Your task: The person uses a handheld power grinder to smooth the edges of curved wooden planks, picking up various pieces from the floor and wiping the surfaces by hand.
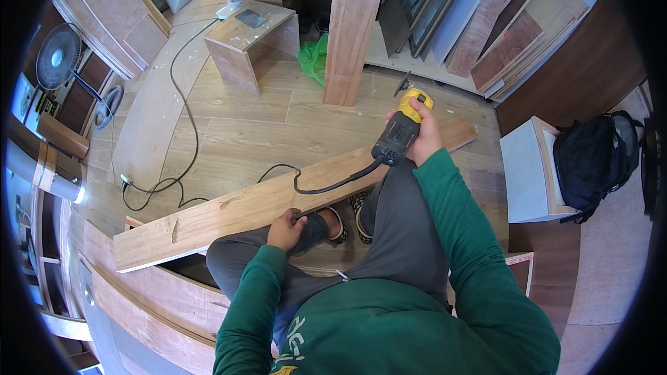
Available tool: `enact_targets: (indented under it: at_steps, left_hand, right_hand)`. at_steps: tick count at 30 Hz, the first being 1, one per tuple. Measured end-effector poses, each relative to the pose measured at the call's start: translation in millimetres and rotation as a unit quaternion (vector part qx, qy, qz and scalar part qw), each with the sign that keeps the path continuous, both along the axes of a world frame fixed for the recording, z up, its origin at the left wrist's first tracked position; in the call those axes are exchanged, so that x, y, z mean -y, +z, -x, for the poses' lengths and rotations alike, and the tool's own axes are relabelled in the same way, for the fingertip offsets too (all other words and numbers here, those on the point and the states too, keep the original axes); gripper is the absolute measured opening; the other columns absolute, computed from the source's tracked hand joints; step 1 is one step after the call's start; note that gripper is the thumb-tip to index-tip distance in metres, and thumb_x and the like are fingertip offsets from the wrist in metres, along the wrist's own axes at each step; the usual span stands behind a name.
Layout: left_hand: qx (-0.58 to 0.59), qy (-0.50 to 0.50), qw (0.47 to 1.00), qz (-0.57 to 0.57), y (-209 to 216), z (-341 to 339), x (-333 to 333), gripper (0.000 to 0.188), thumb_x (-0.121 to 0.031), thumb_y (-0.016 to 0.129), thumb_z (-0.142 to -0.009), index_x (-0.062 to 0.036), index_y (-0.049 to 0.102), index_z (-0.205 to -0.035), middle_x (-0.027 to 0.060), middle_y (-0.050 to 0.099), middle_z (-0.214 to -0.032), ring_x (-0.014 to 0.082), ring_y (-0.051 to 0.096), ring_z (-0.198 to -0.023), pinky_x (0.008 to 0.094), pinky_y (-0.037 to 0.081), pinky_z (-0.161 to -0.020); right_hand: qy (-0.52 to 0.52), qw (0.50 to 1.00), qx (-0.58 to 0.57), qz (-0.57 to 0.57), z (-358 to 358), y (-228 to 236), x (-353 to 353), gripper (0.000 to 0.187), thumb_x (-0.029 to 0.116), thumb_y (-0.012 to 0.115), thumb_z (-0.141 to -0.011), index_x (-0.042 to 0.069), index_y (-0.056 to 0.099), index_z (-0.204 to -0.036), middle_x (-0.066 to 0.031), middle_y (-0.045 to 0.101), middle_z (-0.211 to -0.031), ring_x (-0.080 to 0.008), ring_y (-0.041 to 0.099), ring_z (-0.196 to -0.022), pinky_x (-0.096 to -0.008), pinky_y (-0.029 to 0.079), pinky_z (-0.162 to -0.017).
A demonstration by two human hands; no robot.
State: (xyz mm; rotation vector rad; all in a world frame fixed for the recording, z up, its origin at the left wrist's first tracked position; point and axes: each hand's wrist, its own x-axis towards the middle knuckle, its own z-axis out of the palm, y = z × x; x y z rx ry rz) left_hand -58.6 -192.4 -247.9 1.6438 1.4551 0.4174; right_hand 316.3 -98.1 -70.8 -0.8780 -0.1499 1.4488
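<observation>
So, right hand (pixel 425 132) wrapped round yellow-black power tool (pixel 397 137), head pointing away. Plank (pixel 267 201) runs below that hand, just ahead of left hand (pixel 285 230): curled, can't tell if pinching anything. Looks like lining-up step; next move wants firm grip, plank braced.

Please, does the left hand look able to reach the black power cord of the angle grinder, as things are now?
Probably yes. The left hand is by the near edge of the wooden plank, and the black power cord crosses over this plank close by; nothing visible stands between them.
</observation>
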Motion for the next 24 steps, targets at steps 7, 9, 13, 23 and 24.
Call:
enact_targets:
  at_steps: [7,9,13,23,24]
  left_hand:
    - [-0.012,0.000,1.000,-0.010,5,-2,1,0.040,-0.028,0.069,-0.092,0.0001,0.064,-0.119,0.0228,0.074,-0.095,0.0332,0.073,-0.093,0.0395,0.056,-0.083]
    - [-0.010,0.000,1.000,-0.007,6,-2,1,0.040,-0.029,0.069,-0.092,-0.0001,0.064,-0.119,0.0227,0.074,-0.095,0.0332,0.073,-0.093,0.0393,0.056,-0.083]
    - [0.002,0.002,1.000,-0.008,0,0,1,0.040,-0.029,0.069,-0.092,-0.0007,0.064,-0.120,0.0226,0.073,-0.095,0.0331,0.073,-0.093,0.0392,0.055,-0.084]
    - [0.008,-0.003,0.999,-0.031,1,-1,2,0.034,-0.028,0.066,-0.095,-0.0015,0.066,-0.116,0.0202,0.073,-0.090,0.0323,0.072,-0.086,0.0400,0.055,-0.079]
    - [0.027,0.002,0.999,-0.043,-5,-1,2,0.031,-0.027,0.064,-0.096,-0.0013,0.067,-0.113,0.0195,0.072,-0.087,0.0323,0.072,-0.083,0.0405,0.054,-0.078]
  right_hand:
    - [0.000,1.000,0.005,0.004,2,2,1,0.039,0.032,0.073,-0.087,0.000,0.058,-0.105,-0.0194,0.069,-0.088,-0.0327,0.069,-0.082,-0.0481,0.059,-0.075]
    - [-0.006,1.000,0.006,0.010,2,2,0,0.039,0.031,0.073,-0.087,0.000,0.058,-0.105,-0.0192,0.069,-0.088,-0.0327,0.069,-0.082,-0.0481,0.059,-0.075]
    - [-0.005,1.000,-0.010,0.014,4,3,-1,0.038,0.030,0.073,-0.087,0.001,0.058,-0.105,-0.0183,0.068,-0.087,-0.0327,0.069,-0.081,-0.0483,0.059,-0.075]
    - [-0.002,1.000,-0.012,0.009,-1,-2,-1,0.039,0.030,0.074,-0.087,0.001,0.058,-0.107,-0.0178,0.068,-0.087,-0.0334,0.069,-0.083,-0.0490,0.058,-0.077]
    - [-0.004,1.000,-0.007,0.008,0,-2,-1,0.039,0.030,0.074,-0.087,0.001,0.058,-0.107,-0.0180,0.068,-0.087,-0.0336,0.069,-0.083,-0.0490,0.058,-0.077]
